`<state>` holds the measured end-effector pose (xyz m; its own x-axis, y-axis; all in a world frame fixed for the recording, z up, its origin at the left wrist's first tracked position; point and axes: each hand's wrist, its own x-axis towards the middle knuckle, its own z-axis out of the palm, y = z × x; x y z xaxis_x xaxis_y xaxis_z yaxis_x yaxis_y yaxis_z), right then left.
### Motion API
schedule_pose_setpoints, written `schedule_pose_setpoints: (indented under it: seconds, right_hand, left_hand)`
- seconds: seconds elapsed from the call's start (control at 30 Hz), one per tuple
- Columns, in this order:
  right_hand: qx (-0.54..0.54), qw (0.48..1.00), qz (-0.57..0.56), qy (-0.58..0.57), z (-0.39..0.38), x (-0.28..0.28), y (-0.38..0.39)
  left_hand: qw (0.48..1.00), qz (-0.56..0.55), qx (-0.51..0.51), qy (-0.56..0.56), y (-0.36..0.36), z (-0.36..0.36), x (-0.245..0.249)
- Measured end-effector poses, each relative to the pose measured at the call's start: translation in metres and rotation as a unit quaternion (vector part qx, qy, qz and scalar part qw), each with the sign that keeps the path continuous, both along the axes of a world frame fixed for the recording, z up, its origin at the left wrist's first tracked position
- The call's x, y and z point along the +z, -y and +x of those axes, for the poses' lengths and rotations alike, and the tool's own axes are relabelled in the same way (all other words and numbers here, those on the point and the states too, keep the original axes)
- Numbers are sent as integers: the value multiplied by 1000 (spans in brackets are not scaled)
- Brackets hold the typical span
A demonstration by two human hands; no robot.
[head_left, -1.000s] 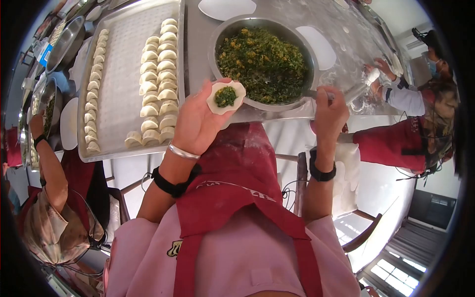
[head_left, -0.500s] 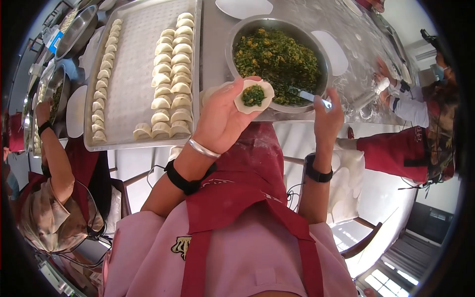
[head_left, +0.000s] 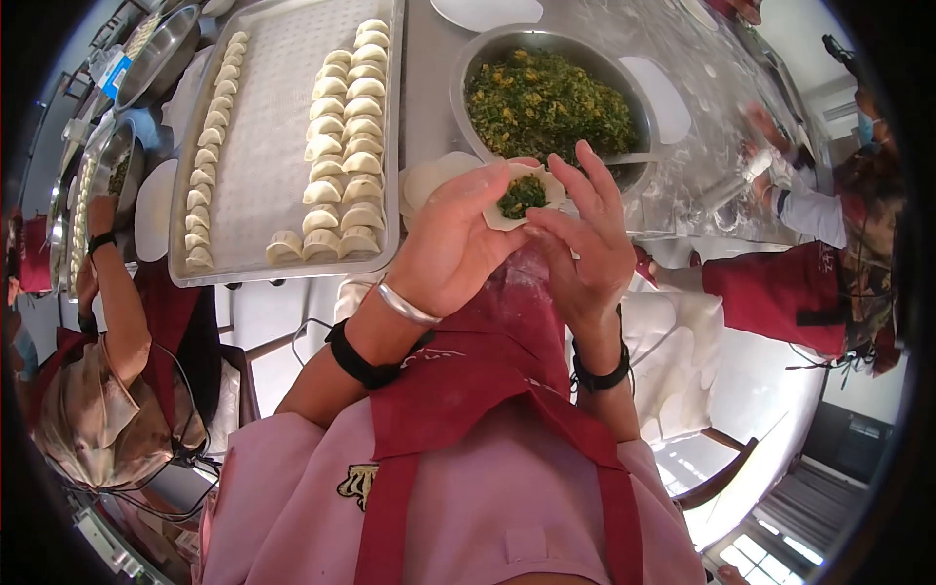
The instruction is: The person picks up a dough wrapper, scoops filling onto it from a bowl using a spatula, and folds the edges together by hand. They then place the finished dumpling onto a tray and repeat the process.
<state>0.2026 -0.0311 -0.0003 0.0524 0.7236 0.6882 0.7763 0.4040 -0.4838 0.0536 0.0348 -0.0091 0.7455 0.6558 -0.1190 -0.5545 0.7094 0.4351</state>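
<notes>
My left hand is turned palm up and half curled, with its thumb raised. It has hold of a dough wrapper, laid across the fingers, with a heap of green filling in its middle. My right hand comes in from the wrapper's other side, wrist low, fingers fanned well apart and pointing up; its thumb and fingertips are at the wrapper's right edge, though I cannot tell how firmly they touch.

Now for edges. Well to the left of my left hand I see another person's arm, then the tray. Along the tray's far side runs a row of dumplings, then a wide strip of tray bottom gives me room, then two more rows fill its near side. The tray's right wall stands just beside my left wrist. More wrappers lie partly behind that hand. The bowl sits just beyond both hands, its rim close behind my fingertips, with a spoon leaning out to the right. Below the hands, the apron lies near both wrists.
</notes>
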Motion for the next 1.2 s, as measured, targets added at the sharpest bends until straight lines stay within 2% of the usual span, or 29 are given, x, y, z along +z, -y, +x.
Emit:
schedule_pose_setpoints:
  seconds: [0.1,0.2,0.3,0.5,0.63,0.73,0.83,1.03,1.2]
  right_hand:
    - [-12,1000,21,-20,1,0,-4]
    - [-19,997,23,-66,-2,4,-5]
    - [-16,993,18,-119,-7,8,-7]
    - [-2,989,6,-150,-7,11,-12]
    - [-22,977,-4,-213,-13,14,-14]
    - [-49,938,-7,-343,-19,4,-9]
    - [-35,879,-58,-473,-23,-2,-5]
    - [-18,857,-76,-509,-31,3,-4]
    - [5,810,-41,-585,-41,1,-5]
  left_hand:
    - [996,71,39,-39,14,1,18]
    - [971,184,66,-138,18,2,12]
    - [956,222,91,-171,18,1,12]
    - [942,237,123,-202,20,5,18]
    - [945,249,149,-150,12,9,9]
    - [946,229,183,-137,7,10,10]
    - [946,217,200,-132,10,9,11]
    - [944,179,244,-129,19,16,10]
    - [951,159,243,-105,24,17,9]
